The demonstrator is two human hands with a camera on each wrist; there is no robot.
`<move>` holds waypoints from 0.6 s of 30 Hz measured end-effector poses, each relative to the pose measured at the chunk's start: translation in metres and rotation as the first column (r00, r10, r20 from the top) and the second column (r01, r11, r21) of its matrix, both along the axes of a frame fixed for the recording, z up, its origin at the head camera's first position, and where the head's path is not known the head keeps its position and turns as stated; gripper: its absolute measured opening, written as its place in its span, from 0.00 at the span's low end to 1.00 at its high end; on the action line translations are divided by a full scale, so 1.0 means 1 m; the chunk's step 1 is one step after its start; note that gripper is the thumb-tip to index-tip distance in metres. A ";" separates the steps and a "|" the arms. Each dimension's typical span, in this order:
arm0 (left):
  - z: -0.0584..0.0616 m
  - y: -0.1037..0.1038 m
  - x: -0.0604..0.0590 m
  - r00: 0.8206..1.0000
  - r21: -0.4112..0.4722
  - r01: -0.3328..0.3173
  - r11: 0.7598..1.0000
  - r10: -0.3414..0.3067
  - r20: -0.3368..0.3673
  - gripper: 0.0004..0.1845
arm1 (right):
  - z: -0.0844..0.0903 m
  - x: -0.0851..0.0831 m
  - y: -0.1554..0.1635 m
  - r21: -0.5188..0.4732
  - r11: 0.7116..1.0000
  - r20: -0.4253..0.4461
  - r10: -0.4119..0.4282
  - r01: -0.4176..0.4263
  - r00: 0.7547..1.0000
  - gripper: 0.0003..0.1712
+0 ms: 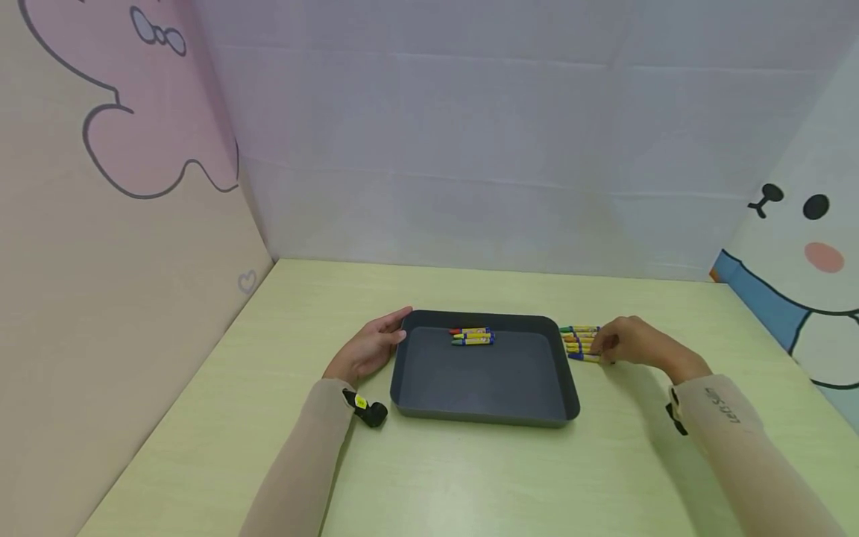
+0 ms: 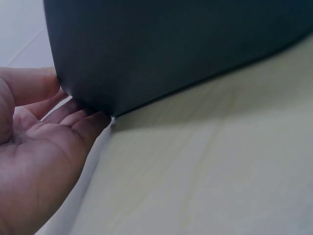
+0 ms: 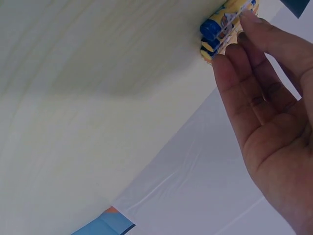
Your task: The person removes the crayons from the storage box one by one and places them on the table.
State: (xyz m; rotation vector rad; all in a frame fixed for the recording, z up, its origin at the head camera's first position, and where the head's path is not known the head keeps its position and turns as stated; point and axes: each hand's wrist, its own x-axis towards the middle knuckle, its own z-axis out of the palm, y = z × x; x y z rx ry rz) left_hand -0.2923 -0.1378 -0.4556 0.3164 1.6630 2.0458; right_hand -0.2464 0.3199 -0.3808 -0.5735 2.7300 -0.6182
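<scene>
Crayons (image 1: 581, 343) lie in a row on the green table (image 1: 268, 418), just right of the dark tray (image 1: 483, 406) — the right hand (image 1: 631, 344) touches their near ends with straight fingers (image 3: 234, 78), gripping nothing. Three more crayons (image 1: 473, 337) lie inside the tray at its far edge. Left hand (image 1: 369, 347) — open, fingers relaxed — rests against the tray's left wall.

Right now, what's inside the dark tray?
Inside the dark tray lie three crayons, side by side near its far wall. The rest of its floor looks bare. The near wall hides a thin strip of floor behind it, so nothing can be told there.
</scene>
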 end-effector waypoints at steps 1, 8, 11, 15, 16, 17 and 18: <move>0.000 0.000 0.000 1.000 -0.001 0.000 1.000 0.000 -0.002 0.32 | 0.001 0.000 0.000 -0.002 1.000 0.001 0.000 0.000 1.000 0.09; -0.001 -0.001 0.001 1.000 -0.001 0.003 1.000 -0.003 -0.002 0.33 | 0.009 -0.002 -0.004 0.021 1.000 -0.018 0.012 -0.011 1.000 0.09; -0.001 -0.001 0.000 1.000 0.001 0.006 1.000 -0.006 -0.003 0.33 | 0.014 -0.003 -0.008 0.014 1.000 -0.026 0.005 -0.005 1.000 0.10; -0.001 0.000 0.001 1.000 0.000 0.011 1.000 -0.011 -0.010 0.33 | 0.020 -0.004 -0.014 -0.006 1.000 -0.030 0.006 -0.007 1.000 0.11; -0.001 0.000 0.001 1.000 -0.002 0.010 1.000 -0.010 -0.012 0.33 | 0.021 -0.005 -0.016 -0.009 1.000 -0.029 0.007 -0.008 1.000 0.11; -0.001 0.000 0.001 1.000 -0.002 0.009 1.000 -0.009 -0.012 0.33 | 0.022 -0.006 -0.017 -0.010 1.000 -0.029 0.010 -0.010 1.000 0.11; -0.001 0.000 0.001 1.000 -0.004 0.008 1.000 -0.008 -0.013 0.33 | 0.024 -0.006 -0.019 -0.011 1.000 -0.031 0.013 -0.013 0.999 0.12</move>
